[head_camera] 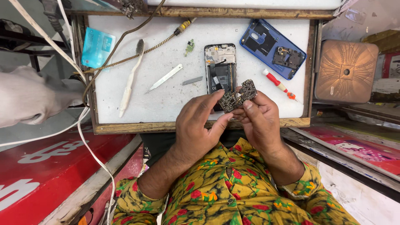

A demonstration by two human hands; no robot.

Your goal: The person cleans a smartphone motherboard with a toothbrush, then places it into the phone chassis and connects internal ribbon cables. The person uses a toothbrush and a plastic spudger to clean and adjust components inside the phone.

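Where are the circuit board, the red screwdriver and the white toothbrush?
circuit board (238, 96), head view, middle of the board.
red screwdriver (276, 81), head view, red handle.
white toothbrush (130, 81), head view, mid-handle.

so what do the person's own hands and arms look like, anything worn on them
Both the left hand and right hand are bare: no gloves, rings or watch visible. The forearms are uncovered; the sleeves sit pushed up near the elbows, yellow fabric printed with red flowers and dark green leaves.

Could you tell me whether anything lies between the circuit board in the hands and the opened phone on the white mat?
Nothing visible does. Both hands, left and right, hold the circuit board just above the opened phone's lower end.
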